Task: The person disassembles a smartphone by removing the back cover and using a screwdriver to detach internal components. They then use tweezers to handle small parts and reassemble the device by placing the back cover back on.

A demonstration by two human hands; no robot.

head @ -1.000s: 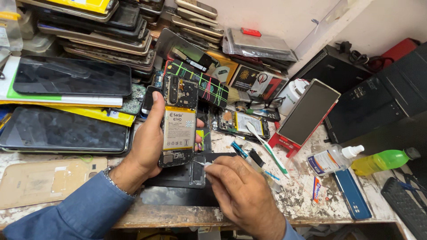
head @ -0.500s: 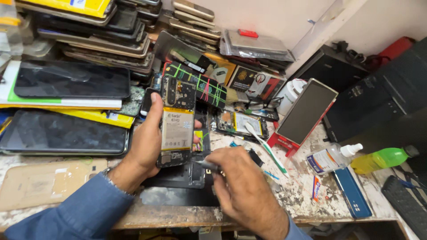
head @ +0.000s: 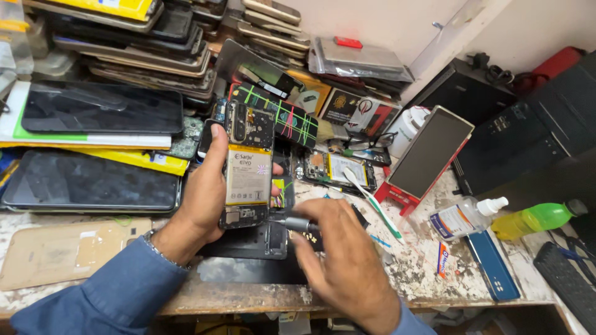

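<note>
— What changed?
— The right hand [head: 347,260] has swung its small screwdriver [head: 292,222] in against the lower edge of the opened phone [head: 247,167].
— And the left hand [head: 202,195]?
— Still wrapped around the phone, holding it tilted above the counter [head: 428,273], so work on it has begun.
</note>
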